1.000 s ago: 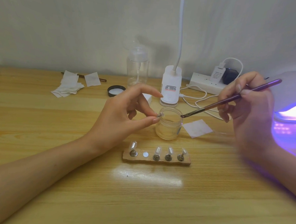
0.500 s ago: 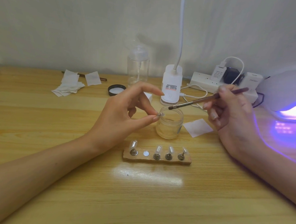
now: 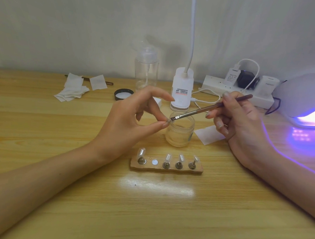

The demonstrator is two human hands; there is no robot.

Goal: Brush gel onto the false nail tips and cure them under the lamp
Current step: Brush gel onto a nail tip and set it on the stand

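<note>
As viewed from above the hands, found one false nail tip [image 3: 168,121] pinched between thumb and forefinger of left hand [image 3: 127,123], raised off the worktop [image 3: 148,210] just above the near rim of the open jar [image 3: 179,137]. Judged held there to keep the reach from gel to tip short and any drip over the jar. Noted other fingers fanned clear.

Found right hand [image 3: 244,127] clamped on brush [image 3: 208,108] in a pen grip, handle angled up and back, bristles over the jar mouth at the pinched tip; contact likely but not confirmable at this size. Judged step in hand: coating, curing not yet begun.

Found wooden holder [image 3: 167,169] laid in front of the jar, nearest the person. Counted four mounted tips [image 3: 168,157] upright on pegs; second place from left bare save a round metal disc [image 3: 154,162], consistent with the tip now in hand.

Noted lamp [image 3: 304,96] at right edge, lit violet, beside the brush hand, well apart from the holder; judged ready for coated tips. Noted lid [image 3: 123,94] and wipes [image 3: 72,91] set back, out of the working path.
</note>
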